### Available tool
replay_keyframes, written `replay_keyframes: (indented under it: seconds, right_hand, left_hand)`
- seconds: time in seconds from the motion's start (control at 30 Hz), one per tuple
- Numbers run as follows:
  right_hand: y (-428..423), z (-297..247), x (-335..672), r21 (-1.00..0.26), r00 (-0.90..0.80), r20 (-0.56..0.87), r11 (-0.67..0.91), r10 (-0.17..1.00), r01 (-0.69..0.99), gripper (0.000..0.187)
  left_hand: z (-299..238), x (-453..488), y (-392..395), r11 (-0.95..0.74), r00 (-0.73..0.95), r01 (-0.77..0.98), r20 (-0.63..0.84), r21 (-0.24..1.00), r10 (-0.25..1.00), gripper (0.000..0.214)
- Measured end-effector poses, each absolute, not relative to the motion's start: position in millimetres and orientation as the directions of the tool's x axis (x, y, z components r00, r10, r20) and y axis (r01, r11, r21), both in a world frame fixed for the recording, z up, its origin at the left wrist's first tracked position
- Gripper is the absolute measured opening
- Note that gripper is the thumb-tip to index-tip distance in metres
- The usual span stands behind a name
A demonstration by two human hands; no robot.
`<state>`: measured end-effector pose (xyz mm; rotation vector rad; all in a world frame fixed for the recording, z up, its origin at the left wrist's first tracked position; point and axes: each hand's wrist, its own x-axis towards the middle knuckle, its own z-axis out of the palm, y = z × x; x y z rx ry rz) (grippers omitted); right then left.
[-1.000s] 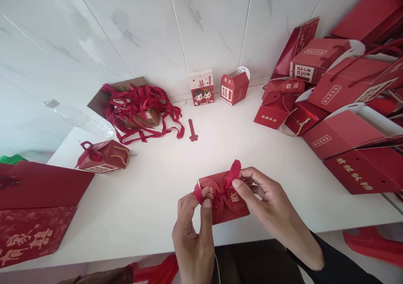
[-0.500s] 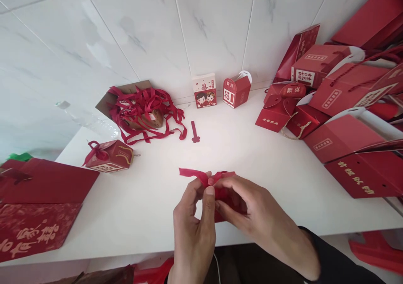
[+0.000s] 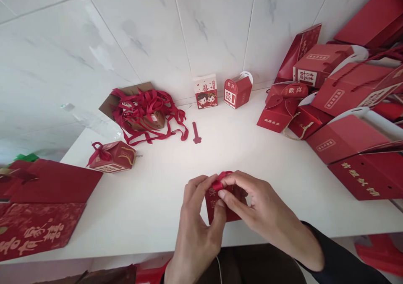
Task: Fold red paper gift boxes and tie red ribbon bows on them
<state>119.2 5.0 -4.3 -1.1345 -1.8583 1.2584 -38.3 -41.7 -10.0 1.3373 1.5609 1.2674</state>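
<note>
A small red gift box (image 3: 211, 210) with gold characters on its front stands on the table close in front of me, partly covered by my hands. At its top a red ribbon (image 3: 217, 186) is gathered. My left hand (image 3: 201, 217) is closed on the box's left side, its thumb on the front face and its fingertips touching the ribbon at the top. From the right, my right hand (image 3: 255, 196) pinches the ribbon between thumb and forefinger. Its other fingers are curled behind, mostly hidden. The ribbon's ends are hidden by the hands.
An open carton (image 3: 107, 103) spills red ribbons at the back left. A beribboned box (image 3: 113, 158) and large red bags (image 3: 47, 217) stand left. A red flower-ended strip (image 3: 195, 133) lies mid-table. Two small boxes (image 3: 206, 92) stand by the wall; several red boxes (image 3: 343, 141) crowd the right.
The ribbon tail that stuck out to the left is now out of sight. My left thumb has moved down from the knot onto the box front, uncovering its gold characters.
</note>
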Motion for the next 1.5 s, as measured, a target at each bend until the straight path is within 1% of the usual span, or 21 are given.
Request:
replay_keyframes:
  seconds: [0.07, 0.17, 0.2, 0.27, 0.3, 0.37, 0.43, 0.5, 0.57, 0.63, 0.7, 0.77, 0.83, 0.9, 1.0, 1.07, 1.2, 1.27, 1.37, 1.5]
  right_hand:
    - [6, -5, 121, -0.929, -0.440, 0.037, 0.193, 0.897, 0.315, 0.011]
    - [6, -7, 125, -0.917, -0.408, 0.037, 0.193, 0.912, 0.350, 0.012]
    - [6, -7, 127, -0.910, -0.389, 0.035, 0.190, 0.920, 0.369, 0.015]
    - [6, -8, 129, -0.885, -0.346, 0.056, 0.207, 0.936, 0.417, 0.020]
    - [6, -9, 130, -0.865, -0.331, 0.083, 0.233, 0.940, 0.445, 0.019]
    - [7, -10, 130, -0.809, -0.321, 0.161, 0.311, 0.933, 0.499, 0.015]
    - [6, -12, 130, -0.734, -0.315, 0.257, 0.397, 0.914, 0.551, 0.015]
    - [5, -12, 131, -0.649, -0.303, 0.343, 0.457, 0.889, 0.608, 0.016]
    - [4, -11, 131, -0.602, -0.303, 0.383, 0.484, 0.873, 0.635, 0.014]
    - [2, -10, 131, -0.629, -0.316, 0.349, 0.471, 0.882, 0.618, 0.011]
    - [1, -10, 131, -0.693, -0.344, 0.279, 0.436, 0.897, 0.575, 0.009]
    - [1, -10, 129, -0.745, -0.387, 0.231, 0.419, 0.893, 0.520, 0.008]
    - [3, -9, 126, -0.773, -0.430, 0.239, 0.439, 0.871, 0.458, 0.020]
    - [5, -8, 124, -0.778, -0.468, 0.267, 0.475, 0.842, 0.412, 0.027]
    - [10, -5, 124, -0.761, -0.512, 0.288, 0.518, 0.810, 0.391, 0.022]
    - [12, -3, 125, -0.761, -0.513, 0.290, 0.520, 0.807, 0.388, 0.019]
    - [14, -2, 128, -0.772, -0.565, 0.290, 0.538, 0.772, 0.339, 0.023]
    - [15, -2, 128, -0.763, -0.587, 0.300, 0.558, 0.752, 0.326, 0.021]
    - [16, -1, 128, -0.765, -0.542, 0.279, 0.525, 0.793, 0.373, 0.015]
    - [16, 3, 127, -0.799, -0.480, 0.199, 0.425, 0.854, 0.425, 0.014]
  left_hand:
    - [-14, -34, -41, -0.006, -0.218, 0.286, 0.071, 0.958, 0.973, 0.027]
    - [-19, -32, -38, -0.005, -0.268, 0.296, 0.088, 0.955, 0.959, 0.010]
    - [-21, -32, -38, -0.004, -0.285, 0.290, 0.090, 0.957, 0.954, 0.008]
    - [-22, -34, -37, 0.007, -0.313, 0.279, 0.084, 0.960, 0.946, 0.010]
    - [-23, -35, -38, 0.021, -0.326, 0.265, 0.069, 0.964, 0.943, 0.012]
    - [-22, -35, -39, 0.064, -0.343, 0.194, 0.007, 0.979, 0.939, 0.019]
    - [-19, -35, -40, 0.103, -0.346, 0.099, -0.063, 0.990, 0.936, 0.025]
    - [-16, -34, -39, 0.121, -0.351, 0.045, -0.098, 0.992, 0.931, 0.026]
    - [-13, -34, -38, 0.134, -0.359, 0.002, -0.124, 0.991, 0.925, 0.024]
    - [-10, -34, -36, 0.161, -0.336, -0.062, -0.173, 0.985, 0.926, 0.022]
    - [-9, -34, -34, 0.193, -0.294, -0.114, -0.219, 0.975, 0.931, 0.022]
    - [-8, -35, -33, 0.201, -0.260, -0.138, -0.232, 0.970, 0.938, 0.023]
    - [-8, -35, -31, 0.192, -0.228, -0.143, -0.221, 0.971, 0.948, 0.025]
    - [-8, -36, -31, 0.192, -0.188, -0.124, -0.213, 0.973, 0.959, 0.026]
    - [-8, -38, -30, 0.211, -0.150, -0.078, -0.221, 0.974, 0.964, 0.025]
    - [-9, -39, -30, 0.225, -0.130, -0.067, -0.232, 0.972, 0.964, 0.024]
    - [-11, -41, -28, 0.244, -0.102, -0.045, -0.247, 0.969, 0.964, 0.021]
    - [-10, -42, -28, 0.250, -0.097, -0.026, -0.251, 0.968, 0.963, 0.018]
    - [-7, -43, -30, 0.243, -0.064, 0.008, -0.242, 0.970, 0.968, 0.019]
    - [-3, -41, -36, 0.172, -0.016, 0.159, -0.172, 0.972, 0.985, 0.034]
